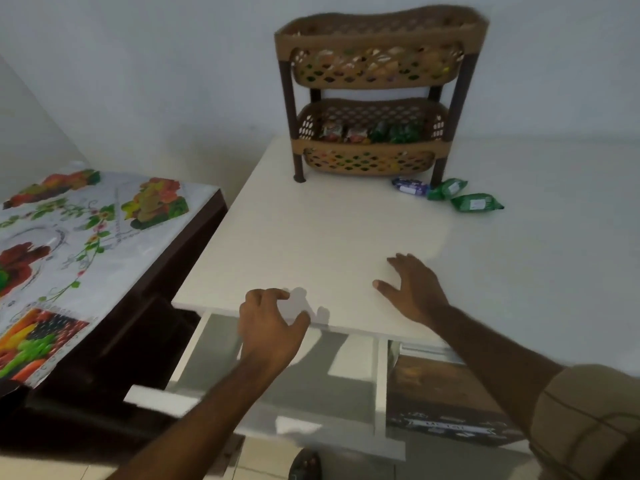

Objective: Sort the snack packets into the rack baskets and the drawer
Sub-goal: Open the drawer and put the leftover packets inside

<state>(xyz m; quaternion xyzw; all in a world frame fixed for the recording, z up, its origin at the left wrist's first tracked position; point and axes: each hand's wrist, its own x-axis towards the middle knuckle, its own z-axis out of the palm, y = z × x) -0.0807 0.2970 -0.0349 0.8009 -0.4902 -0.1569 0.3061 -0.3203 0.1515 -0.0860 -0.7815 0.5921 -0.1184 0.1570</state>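
Observation:
A brown two-tier plastic rack (377,98) stands at the back of the white table (311,230). Its upper basket (377,69) and lower basket (370,161) both hold snack packets. Beside its right front leg lie a purple packet (410,187) and two green packets (448,188) (476,202). The white drawer (294,386) under the table's front edge is pulled out and looks bare inside. My left hand (270,330) hovers over the drawer at the table edge, fingers loosely curled, holding nothing. My right hand (412,289) is spread just above the tabletop, fingers straight.
A dark wooden side table with a fruit-print cloth (69,258) stands close on the left. A white wall backs the table. Tiled floor and a sandalled foot (304,465) show below the drawer. A brown patterned surface (446,393) lies under the table at right.

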